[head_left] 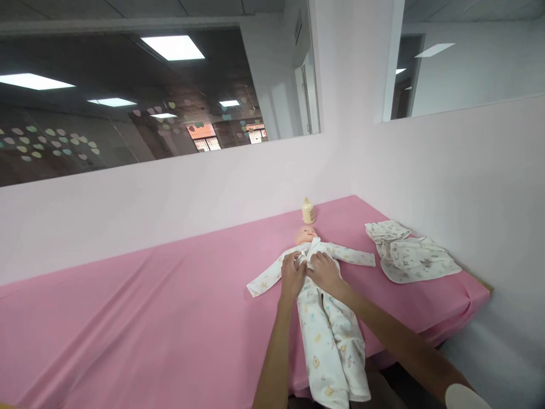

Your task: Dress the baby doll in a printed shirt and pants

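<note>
A baby doll (306,234) lies on its back on the pink-covered table (149,318), dressed in a white printed romper (330,335) whose legs hang over the front edge. My left hand (292,276) and my right hand (326,270) rest side by side on the doll's chest, fingers pinching the romper's front opening just below the collar. The sleeves spread out to either side.
A small cream bottle (308,211) stands behind the doll's head by the wall. A pile of folded white printed baby clothes (411,257) lies to the right near the table's corner. White walls close in behind and on the right.
</note>
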{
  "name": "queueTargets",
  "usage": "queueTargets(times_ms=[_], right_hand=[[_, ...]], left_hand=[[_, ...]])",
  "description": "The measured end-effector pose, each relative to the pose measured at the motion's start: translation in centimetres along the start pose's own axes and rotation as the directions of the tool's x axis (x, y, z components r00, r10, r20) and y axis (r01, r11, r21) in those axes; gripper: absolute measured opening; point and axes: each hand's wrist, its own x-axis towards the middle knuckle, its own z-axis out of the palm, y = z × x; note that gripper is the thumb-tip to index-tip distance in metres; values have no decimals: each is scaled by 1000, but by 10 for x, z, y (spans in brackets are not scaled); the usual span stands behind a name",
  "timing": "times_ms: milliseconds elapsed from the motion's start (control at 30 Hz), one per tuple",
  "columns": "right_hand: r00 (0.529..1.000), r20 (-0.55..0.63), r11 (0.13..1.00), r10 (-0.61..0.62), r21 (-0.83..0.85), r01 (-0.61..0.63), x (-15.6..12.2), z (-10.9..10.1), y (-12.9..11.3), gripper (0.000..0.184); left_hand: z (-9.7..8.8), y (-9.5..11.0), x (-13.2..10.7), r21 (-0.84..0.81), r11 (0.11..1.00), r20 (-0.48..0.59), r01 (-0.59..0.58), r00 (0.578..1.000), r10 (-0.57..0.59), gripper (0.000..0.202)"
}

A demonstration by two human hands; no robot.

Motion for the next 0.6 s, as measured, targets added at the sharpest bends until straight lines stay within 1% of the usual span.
queueTargets(times_ms=[67, 133, 233, 300, 467, 600], right_hand=[[999, 35, 997, -3, -74, 6, -1, -2, -6, 16], [997, 68, 991, -32, -124, 40, 1, -5, -8, 19], [990, 98, 978, -105, -172, 121, 7, -9, -9, 25], [986, 111, 974, -125, -174, 143, 12, -9, -9, 26], [991, 125, 987, -56, -142, 74, 24, -4, -6, 21], [989, 142, 993, -28, -106, 44, 29, -2, 0, 14]], left_hand=[[0, 3, -10, 65, 995, 9, -69, 998, 69, 26], [0, 4, -19, 130, 983, 32, -133, 991, 130, 23], [1, 6, -26, 199, 969, 64, -149, 988, 139, 20], [3, 7, -27, 239, 960, 71, -143, 989, 130, 17], [7, 4, -29, 293, 936, 63, -193, 981, 182, 19], [9, 1, -31, 277, 943, 47, -184, 983, 178, 22]])
